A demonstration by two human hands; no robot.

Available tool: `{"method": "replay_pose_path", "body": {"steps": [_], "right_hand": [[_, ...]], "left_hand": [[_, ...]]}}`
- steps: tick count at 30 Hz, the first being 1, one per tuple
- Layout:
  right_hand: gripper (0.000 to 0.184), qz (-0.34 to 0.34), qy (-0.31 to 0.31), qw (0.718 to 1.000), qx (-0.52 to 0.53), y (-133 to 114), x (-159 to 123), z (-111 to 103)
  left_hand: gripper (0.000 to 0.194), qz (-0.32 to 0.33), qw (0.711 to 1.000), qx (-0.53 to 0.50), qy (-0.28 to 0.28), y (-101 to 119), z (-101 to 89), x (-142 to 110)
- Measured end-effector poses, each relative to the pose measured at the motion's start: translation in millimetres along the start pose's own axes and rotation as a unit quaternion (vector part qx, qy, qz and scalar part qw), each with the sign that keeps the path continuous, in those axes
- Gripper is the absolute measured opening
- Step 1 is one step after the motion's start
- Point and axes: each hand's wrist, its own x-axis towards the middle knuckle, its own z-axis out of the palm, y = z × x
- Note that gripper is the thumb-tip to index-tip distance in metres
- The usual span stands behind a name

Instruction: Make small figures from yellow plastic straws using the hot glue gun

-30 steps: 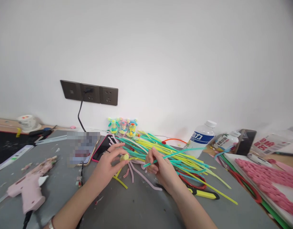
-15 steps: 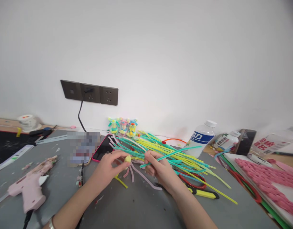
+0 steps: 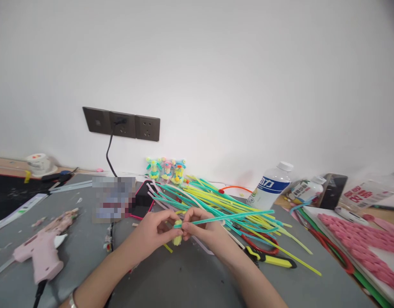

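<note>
Between thumb and fingers, my left hand (image 3: 155, 231) pinches a small yellow pipe-cleaner piece (image 3: 177, 240). Close beside it, my right hand (image 3: 199, 226) is closed on a teal pipe cleaner (image 3: 235, 217), whose long part sticks out to the right. The teal pipe cleaner meets the yellow piece where the fingertips come together; whether it is wrapped round cannot be made out. Behind the hands lies a loose heap of yellow, teal and lilac pipe cleaners (image 3: 212, 199). Three small fuzzy figures (image 3: 166, 170) stand against the wall.
A pink glue gun (image 3: 42, 252) lies at left, near a phone (image 3: 115, 200) and another dark phone (image 3: 142, 201). At right are a yellow cutter (image 3: 276, 259), red-handled scissors (image 3: 261, 244), a bottle (image 3: 270, 186) and pink braided work (image 3: 354, 239). A socket panel (image 3: 121, 124) is on the wall.
My hands have come together. The teal pipe cleaner has moved from apart to against the yellow piece, and that piece sits slightly lower and farther right.
</note>
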Motion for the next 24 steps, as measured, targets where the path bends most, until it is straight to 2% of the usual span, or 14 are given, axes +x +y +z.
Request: {"method": "replay_pose_path", "body": {"steps": [10, 18, 24], "right_hand": [[0.035, -0.014, 0.012, 0.999, 0.034, -5.2, 0.2, 2.0], [0.034, -0.017, 0.022, 1.0, 0.014, -0.7, 0.8, -3.0], [0.034, -0.005, 0.037, 0.999, 0.0, -7.5, -0.9, -3.7]], "left_hand": [[0.029, 0.022, 0.998, -0.06, 0.013, -0.7, 0.3, -1.5], [0.024, 0.047, 0.995, -0.083, 0.018, -6.2, -0.8, 0.5], [0.025, 0.047, 0.992, -0.117, 0.002, -4.2, 0.1, -0.3]]}}
